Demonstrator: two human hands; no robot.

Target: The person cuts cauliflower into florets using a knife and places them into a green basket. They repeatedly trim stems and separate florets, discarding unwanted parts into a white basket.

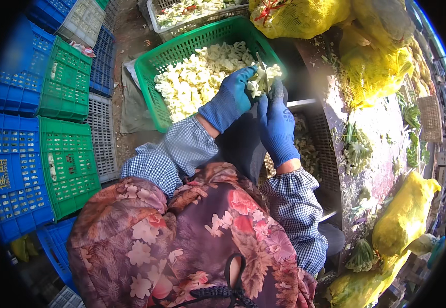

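Note:
A piece of cauliflower (255, 85) is gripped in my left hand (228, 98), which wears a blue knit glove with a teal coating. My right hand (277, 123), gloved in blue as well, holds a knife; its narrow blade (263, 71) stands up against the cauliflower. Both hands are over the near right side of a green plastic basket (146, 81). Many pale cauliflower florets (192, 81) fill much of that basket. The knife's handle is hidden by my right fingers.
Stacked blue crates (17, 154) and green crates (69, 161) line the left. A crate with cauliflower pieces (307, 154) is at my right knee. Beyond it, a table (381, 150) carries scraps, a cauliflower head (357, 152) and yellow mesh sacks (404, 215). A white crate (200, 19) stands ahead.

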